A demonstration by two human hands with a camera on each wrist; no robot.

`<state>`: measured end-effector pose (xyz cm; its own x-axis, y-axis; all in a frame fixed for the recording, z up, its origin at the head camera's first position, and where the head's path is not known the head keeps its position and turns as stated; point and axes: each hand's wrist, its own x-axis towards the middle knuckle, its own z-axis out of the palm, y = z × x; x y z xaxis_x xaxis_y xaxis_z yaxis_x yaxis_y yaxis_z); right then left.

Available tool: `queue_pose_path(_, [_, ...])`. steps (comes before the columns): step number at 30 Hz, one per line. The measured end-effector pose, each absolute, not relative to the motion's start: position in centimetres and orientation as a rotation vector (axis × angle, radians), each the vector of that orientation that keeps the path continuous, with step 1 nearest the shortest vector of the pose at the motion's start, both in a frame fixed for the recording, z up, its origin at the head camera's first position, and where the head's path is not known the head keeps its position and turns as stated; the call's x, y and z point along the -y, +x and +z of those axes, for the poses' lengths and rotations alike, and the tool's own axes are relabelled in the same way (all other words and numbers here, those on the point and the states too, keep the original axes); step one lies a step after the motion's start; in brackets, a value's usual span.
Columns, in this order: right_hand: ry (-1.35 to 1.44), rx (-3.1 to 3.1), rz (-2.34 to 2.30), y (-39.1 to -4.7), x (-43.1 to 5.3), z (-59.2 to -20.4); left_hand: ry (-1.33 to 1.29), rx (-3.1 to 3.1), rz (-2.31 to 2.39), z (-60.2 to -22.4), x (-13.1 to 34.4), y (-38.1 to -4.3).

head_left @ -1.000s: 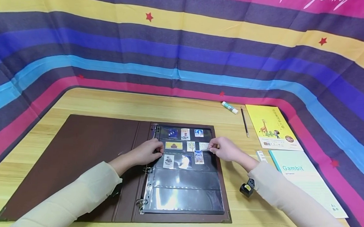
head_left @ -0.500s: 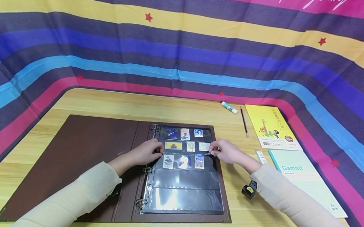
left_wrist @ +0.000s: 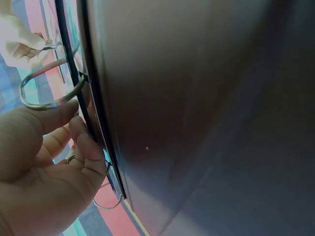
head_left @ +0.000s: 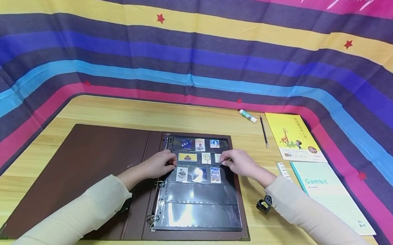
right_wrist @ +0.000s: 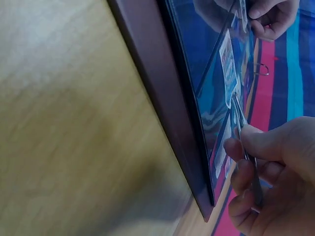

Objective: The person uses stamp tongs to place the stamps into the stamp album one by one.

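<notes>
In the head view a brown ring binder [head_left: 112,162] lies spread, with a black pocket page [head_left: 200,194] on its right half. Several stamps sit in its upper three rows. My right hand [head_left: 239,162] grips tweezers [right_wrist: 241,123] over the page's right side. Their tips meet the edge of a blue stamp [head_left: 215,175], the rightmost in the third row. The hand partly covers a pale stamp [head_left: 217,158] in the row above. My left hand [head_left: 160,163] rests at the page's ring-side edge, fingers loosely bent, beside a metal ring [left_wrist: 49,83] in the left wrist view.
A glue stick [head_left: 247,116] and a pencil [head_left: 264,132] lie behind the binder. To the right are a yellow book [head_left: 294,137], a Gambit notebook [head_left: 331,198] and a small white object [head_left: 282,170]. A striped cloth [head_left: 192,56] hangs behind the table.
The blue stamp has shifted down from overlapping the second row into line with the third. My right hand drew back slightly, then came left with the tweezers. The left hand stayed put.
</notes>
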<state>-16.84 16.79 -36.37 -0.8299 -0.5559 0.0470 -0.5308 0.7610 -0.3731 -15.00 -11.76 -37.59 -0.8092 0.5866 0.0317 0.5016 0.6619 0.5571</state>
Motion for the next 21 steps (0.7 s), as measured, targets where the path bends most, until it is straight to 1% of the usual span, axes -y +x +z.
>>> queue_pose_path(8, [-0.922, -2.876, -0.580, -16.8, -16.8, -36.4, 0.923, -2.729, 0.847, -37.6, 11.8, -15.1])
queue_pose_path(13, [-0.890, -2.901, -0.624, -16.9, -17.2, -36.5, 0.918, -2.724, 0.848, -37.7, 11.8, -15.1])
queue_pose_path(21, [-0.575, -2.992, -0.641, -18.0, -19.8, -36.3, 0.918, -2.730, 0.851, -37.9, 11.8, -15.1])
